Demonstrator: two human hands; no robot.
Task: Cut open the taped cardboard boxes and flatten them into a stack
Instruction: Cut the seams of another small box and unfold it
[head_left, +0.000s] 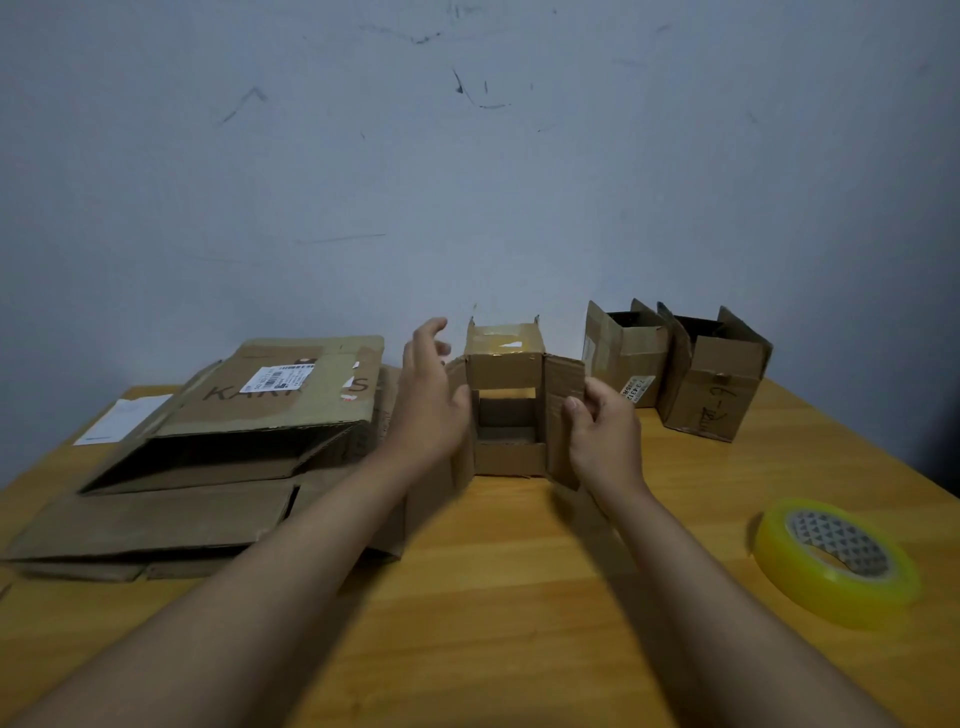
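Observation:
A small cardboard box (506, 400) lies on its side at the table's middle, its open end facing me and its flaps spread out. My left hand (428, 395) is at the box's left side with fingers straight, covering the left flap. My right hand (602, 431) pinches the edge of the right flap between thumb and curled fingers. Left of them lies a stack of flattened boxes (208, 457), the top one bearing a white label. Two more small boxes (626, 358) (711, 384) stand upright with open tops at the back right.
A roll of yellowish clear tape (836, 561) lies on the wooden table (519, 597) at the right, close to its edge. A white paper (122, 418) sticks out behind the flattened stack. A scuffed grey wall runs just behind the boxes.

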